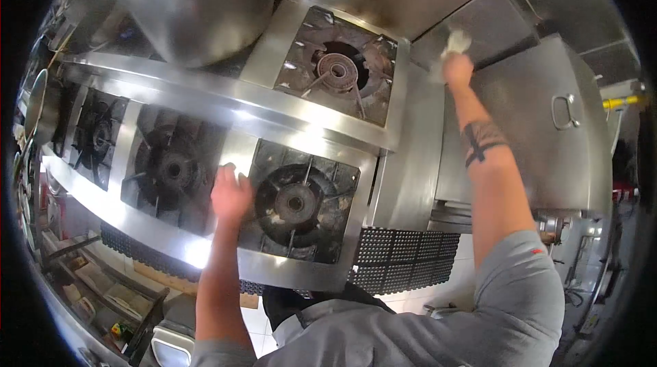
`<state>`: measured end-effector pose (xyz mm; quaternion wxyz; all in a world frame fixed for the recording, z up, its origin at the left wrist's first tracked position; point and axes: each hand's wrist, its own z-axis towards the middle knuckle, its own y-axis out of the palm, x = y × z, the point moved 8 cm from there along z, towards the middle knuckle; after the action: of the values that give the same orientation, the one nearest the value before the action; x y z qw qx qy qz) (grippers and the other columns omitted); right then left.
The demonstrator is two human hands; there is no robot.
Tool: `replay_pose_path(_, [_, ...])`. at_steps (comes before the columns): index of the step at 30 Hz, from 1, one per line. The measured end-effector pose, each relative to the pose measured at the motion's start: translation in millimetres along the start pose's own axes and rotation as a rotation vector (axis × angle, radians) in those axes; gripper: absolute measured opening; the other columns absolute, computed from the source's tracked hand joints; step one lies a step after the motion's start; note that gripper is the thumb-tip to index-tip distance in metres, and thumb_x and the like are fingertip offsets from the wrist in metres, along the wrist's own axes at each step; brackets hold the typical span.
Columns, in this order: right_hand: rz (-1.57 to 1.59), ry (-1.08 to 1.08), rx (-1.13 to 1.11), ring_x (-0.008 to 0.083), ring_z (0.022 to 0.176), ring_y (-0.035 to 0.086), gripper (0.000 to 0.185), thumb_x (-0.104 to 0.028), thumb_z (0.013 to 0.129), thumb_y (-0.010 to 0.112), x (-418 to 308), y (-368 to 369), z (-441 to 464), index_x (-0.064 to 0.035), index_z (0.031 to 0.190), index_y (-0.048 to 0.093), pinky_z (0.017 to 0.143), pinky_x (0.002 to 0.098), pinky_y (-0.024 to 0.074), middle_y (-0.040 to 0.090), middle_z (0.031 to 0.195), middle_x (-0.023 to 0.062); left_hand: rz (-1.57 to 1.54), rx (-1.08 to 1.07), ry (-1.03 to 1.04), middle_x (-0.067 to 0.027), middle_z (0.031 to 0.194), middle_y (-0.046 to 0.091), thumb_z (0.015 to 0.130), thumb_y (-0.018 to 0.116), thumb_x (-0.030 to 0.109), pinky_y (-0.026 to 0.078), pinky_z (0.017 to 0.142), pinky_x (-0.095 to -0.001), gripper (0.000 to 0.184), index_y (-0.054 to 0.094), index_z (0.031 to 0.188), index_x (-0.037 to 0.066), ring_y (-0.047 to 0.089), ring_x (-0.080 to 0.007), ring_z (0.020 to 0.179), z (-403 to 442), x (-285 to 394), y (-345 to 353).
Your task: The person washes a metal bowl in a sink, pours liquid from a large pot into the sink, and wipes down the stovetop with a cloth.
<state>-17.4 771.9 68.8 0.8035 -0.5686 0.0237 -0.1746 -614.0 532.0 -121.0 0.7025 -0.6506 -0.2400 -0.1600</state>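
With a tattooed forearm stretched far forward, my right hand point(457, 69) is closed on a pale cloth point(458, 41). The cloth is at the steel wall panel point(489, 21) behind the range; blur hides its folds and whether all of it touches. My left hand point(231, 194) leans on the steel strip between two front burners, fingers short of the raised back ledge and a little apart, with nothing seen in them. Right of it is a front burner point(295, 203) under a dark grate. A raised rear burner point(338, 71) lies between my two hands, farther back.
A large steel pot point(198, 11) stands on the back left. More front burners point(174, 170) run leftward. A steel cabinet with a handle point(565, 111) is at the right. Below are a black perforated mat point(407, 257) and shelves with containers point(113, 295).
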Motion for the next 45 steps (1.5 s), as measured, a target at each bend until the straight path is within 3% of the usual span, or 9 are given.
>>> replay_pose_path(6, [0.63,0.049,-0.643,0.0247,0.094,0.07,0.034,-0.002,0.08,0.056,-49,-62,-278,-0.0045,0.11,0.072,0.085,0.036,0.0532,0.074,0.099,0.0154,-0.087,0.056,0.16,-0.0175,0.11,0.061,0.088,0.058,0.02,0.052,0.081,-0.0493,0.028,0.057,0.113,0.007,0.062,-0.041,0.097,-14,-12,1])
replay_pose_path(12, [1.058,0.01,-0.849,0.0205,0.09,0.07,0.035,0.0,0.078,0.056,-117,-133,-518,-0.0046,0.108,0.072,0.081,0.0341,0.0535,0.074,0.099,0.0142,-0.462,-0.612,0.416,-0.0168,0.118,0.066,0.087,0.063,0.017,0.052,0.093,-0.0408,0.041,0.062,0.128,0.01,0.066,-0.0312,0.104,-151,68,-19])
replay_pose_path(15, [1.295,0.161,-0.919,0.0186,0.092,0.067,0.029,-0.004,0.085,0.06,-185,-150,-602,-0.0026,0.112,0.071,0.082,0.0316,0.0528,0.073,0.103,0.0132,-1.137,-1.028,0.186,-0.0142,0.127,0.06,0.087,0.076,0.029,0.038,0.108,-0.0364,0.088,0.025,0.156,0.011,0.058,-0.0259,0.116,-297,94,-24])
replay_pose_path(19, [1.538,0.235,-1.024,0.0194,0.09,0.066,0.03,-0.015,0.094,0.065,-210,-179,-660,0.0003,0.12,0.067,0.077,0.0309,0.0561,0.068,0.111,0.0137,-0.899,-0.81,-0.115,-0.0106,0.12,0.063,0.085,0.075,0.015,0.05,0.094,-0.0373,0.064,0.045,0.14,0.003,0.062,-0.0219,0.107,-330,20,-54])
replay_pose_path(28, [0.848,0.078,-0.893,0.0281,0.084,0.07,0.027,-0.03,0.088,0.064,-30,-106,-825,-0.0072,0.099,0.073,0.076,0.0373,0.0537,0.072,0.092,0.0153,-0.369,0.02,0.13,-0.024,0.122,0.059,0.083,0.073,0.035,0.047,0.096,-0.0412,0.062,0.052,0.127,-0.003,0.059,-0.0344,0.111,-224,-57,-176])
replay_pose_path(31, [0.789,0.22,-0.989,0.028,0.084,0.07,0.025,-0.029,0.088,0.063,32,-97,-891,-0.0085,0.097,0.074,0.075,0.0389,0.0537,0.072,0.093,0.0148,0.069,-0.402,0.038,-0.029,0.14,0.048,0.089,0.064,0.046,0.04,0.106,-0.0472,0.069,0.049,0.134,-0.004,0.049,-0.0421,0.128,-205,-103,-69])
replay_pose_path(36, [0.758,0.432,-1.04,0.0318,0.084,0.069,0.022,-0.025,0.088,0.063,161,-96,-987,-0.0066,0.096,0.072,0.078,0.0418,0.054,0.071,0.093,0.0161,0.443,-0.23,-0.053,-0.0314,0.159,0.016,0.096,0.046,0.056,0.019,0.118,-0.0549,0.081,0.04,0.142,-0.01,0.017,-0.0524,0.144,-252,-65,-6])
replay_pose_path(43, [0.983,0.699,-0.95,0.018,0.059,0.063,0.014,-0.019,0.094,0.06,352,-12,-1200,-0.0073,0.097,0.066,0.046,0.0307,0.0483,0.065,0.076,0.0081,-0.049,-0.435,0.145,-0.0284,0.135,0.053,0.079,0.052,0.001,0.045,0.102,-0.0467,0.061,0.048,0.141,0.005,0.052,-0.0426,0.124,-366,100,53])
replay_pose_path(45, [1.463,1.558,-0.903,0.0187,0.061,0.064,0.014,-0.018,0.094,0.06,352,-50,-1197,-0.0069,0.101,0.065,0.048,0.0308,0.0493,0.066,0.079,0.0091,-0.12,-0.344,0.178,-0.0265,0.115,0.063,0.079,0.052,0.001,0.049,0.093,-0.047,0.047,0.057,0.126,-0.001,0.06,-0.0449,0.108,-347,132,45])
